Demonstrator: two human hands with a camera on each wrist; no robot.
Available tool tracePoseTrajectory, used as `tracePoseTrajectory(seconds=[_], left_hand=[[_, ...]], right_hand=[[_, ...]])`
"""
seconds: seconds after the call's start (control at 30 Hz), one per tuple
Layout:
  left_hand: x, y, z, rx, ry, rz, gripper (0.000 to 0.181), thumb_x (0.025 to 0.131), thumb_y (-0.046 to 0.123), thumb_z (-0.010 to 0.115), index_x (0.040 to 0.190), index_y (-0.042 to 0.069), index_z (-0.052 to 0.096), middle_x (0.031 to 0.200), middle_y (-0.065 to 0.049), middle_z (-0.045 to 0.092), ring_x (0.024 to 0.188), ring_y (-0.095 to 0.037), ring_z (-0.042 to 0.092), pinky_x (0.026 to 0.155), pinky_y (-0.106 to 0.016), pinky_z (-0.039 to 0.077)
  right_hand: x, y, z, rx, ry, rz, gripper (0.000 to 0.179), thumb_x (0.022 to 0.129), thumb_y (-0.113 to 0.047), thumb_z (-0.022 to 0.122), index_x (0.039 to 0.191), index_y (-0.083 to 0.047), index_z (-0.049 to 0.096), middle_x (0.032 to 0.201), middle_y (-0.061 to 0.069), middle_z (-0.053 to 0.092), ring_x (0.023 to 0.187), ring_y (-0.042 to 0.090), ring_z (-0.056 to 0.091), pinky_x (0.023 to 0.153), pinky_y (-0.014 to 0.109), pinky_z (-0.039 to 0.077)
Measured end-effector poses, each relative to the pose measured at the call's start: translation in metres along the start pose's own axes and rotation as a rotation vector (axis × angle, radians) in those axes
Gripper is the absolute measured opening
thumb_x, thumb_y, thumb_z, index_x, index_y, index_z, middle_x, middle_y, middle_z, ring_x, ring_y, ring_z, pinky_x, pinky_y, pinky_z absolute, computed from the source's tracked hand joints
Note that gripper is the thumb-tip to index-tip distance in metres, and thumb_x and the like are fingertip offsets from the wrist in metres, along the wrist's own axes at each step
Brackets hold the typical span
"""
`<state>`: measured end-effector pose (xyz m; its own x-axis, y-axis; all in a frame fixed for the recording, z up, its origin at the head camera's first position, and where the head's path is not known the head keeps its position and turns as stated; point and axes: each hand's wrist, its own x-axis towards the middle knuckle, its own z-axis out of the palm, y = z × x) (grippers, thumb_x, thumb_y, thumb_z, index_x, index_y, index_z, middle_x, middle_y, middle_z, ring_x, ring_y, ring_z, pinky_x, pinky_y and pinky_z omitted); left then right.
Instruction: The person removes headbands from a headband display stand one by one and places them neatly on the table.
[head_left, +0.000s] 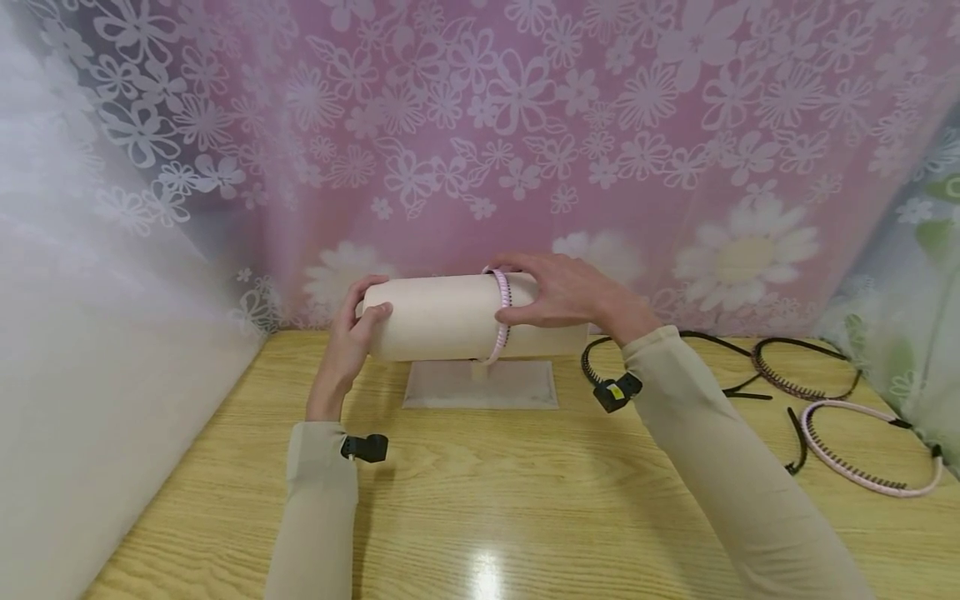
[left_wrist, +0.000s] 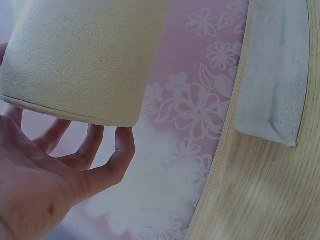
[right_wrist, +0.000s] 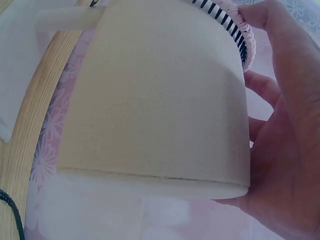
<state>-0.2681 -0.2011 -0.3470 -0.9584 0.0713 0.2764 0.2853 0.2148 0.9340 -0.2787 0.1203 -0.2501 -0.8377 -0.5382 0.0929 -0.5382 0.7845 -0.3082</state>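
Observation:
A cream padded cylinder forms the top of a headband display stand (head_left: pixel 435 321), held on a short post over a flat pale base (head_left: pixel 480 387). My left hand (head_left: pixel 347 342) grips the cylinder's left end, its thumb on the near side and bent fingers (left_wrist: pixel 125 145) against the end face. Around the cylinder, right of its middle, sits a pink wrapped headband (head_left: pixel 502 312) with dark comb teeth (right_wrist: pixel 232 27) on its inner side. My right hand (head_left: pixel 566 292) pinches that headband at the top, thumb in front and fingers behind. The headband's far side is hidden.
On the wooden table (head_left: pixel 420 517), to the right, lie another pink headband (head_left: pixel 873 483), a brown toothed headband (head_left: pixel 787 383) and several black ones, partly behind my right arm. A flowered pink curtain (head_left: pixel 480 167) hangs behind the stand; pale sheeting (head_left: pixel 112 350) closes the left side.

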Motion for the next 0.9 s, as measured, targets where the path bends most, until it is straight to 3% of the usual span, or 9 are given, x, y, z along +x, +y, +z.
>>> tracePoseTrajectory(seconds=[0.17,0.37,0.9], left_hand=[[0.0,0.0,0.0,-0.004,-0.003,0.002,0.045,0.104,0.036,0.053,0.148,0.033,0.046,0.149,-0.004,0.042,0.113,-0.038,0.059,0.077,-0.044,0.057],[0.001,-0.001,-0.001,-0.008,-0.004,0.005,0.046,0.103,0.036,0.053,0.149,0.032,0.046,0.148,-0.005,0.042,0.113,-0.038,0.058,0.077,-0.044,0.057],[0.0,0.0,-0.001,-0.011,-0.001,0.01,0.048,0.103,0.035,0.054,0.15,0.028,0.045,0.148,-0.005,0.043,0.114,-0.038,0.058,0.077,-0.045,0.057]], right_hand=[[-0.002,0.003,-0.001,0.014,0.005,-0.01,0.074,0.085,-0.057,0.071,0.15,-0.03,0.048,0.153,0.003,0.053,0.125,0.03,0.059,0.099,0.052,0.05],[-0.009,0.01,-0.002,0.04,0.004,-0.031,0.076,0.087,-0.053,0.073,0.152,-0.022,0.047,0.156,0.007,0.051,0.143,0.033,0.048,0.117,0.057,0.038],[-0.02,0.03,0.001,0.097,0.041,0.005,0.08,0.088,-0.055,0.072,0.155,-0.024,0.043,0.16,0.007,0.046,0.148,0.034,0.041,0.119,0.062,0.033]])
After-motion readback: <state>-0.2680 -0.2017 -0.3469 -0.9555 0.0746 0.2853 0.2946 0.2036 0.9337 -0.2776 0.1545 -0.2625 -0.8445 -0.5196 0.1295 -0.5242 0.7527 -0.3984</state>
